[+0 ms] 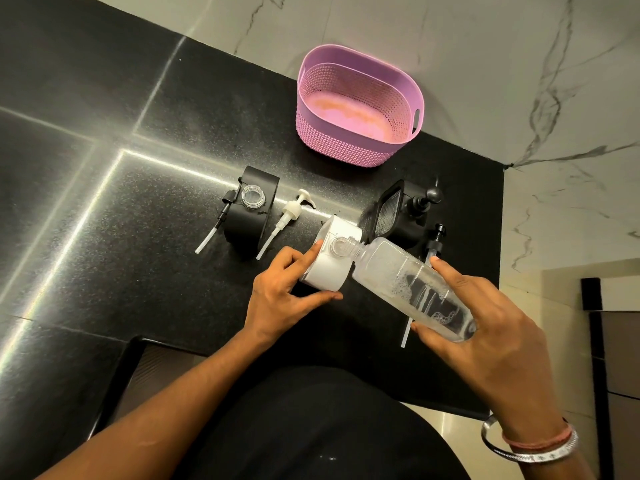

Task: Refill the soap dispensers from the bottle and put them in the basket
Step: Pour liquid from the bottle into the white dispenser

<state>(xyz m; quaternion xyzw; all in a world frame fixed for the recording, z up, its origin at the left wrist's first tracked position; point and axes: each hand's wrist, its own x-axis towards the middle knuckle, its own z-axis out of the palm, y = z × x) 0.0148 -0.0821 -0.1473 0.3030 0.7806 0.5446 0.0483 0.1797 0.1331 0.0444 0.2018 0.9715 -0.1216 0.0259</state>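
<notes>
Right hand grips the clear bottle round its base, fingers and thumb curled on it. Its long axis slants up and leftward, the open neck meeting the mouth of the white dispenser, so the pour hinges on keeping those two openings in line. Left hand clamps that dispenser's side, tilting it toward the bottle on the dark worktop. Left of the white dispenser stand a black dispenser, uncapped, and a loose white pump. Behind it waits the pink basket, holding nothing; either hand could reach it.
</notes>
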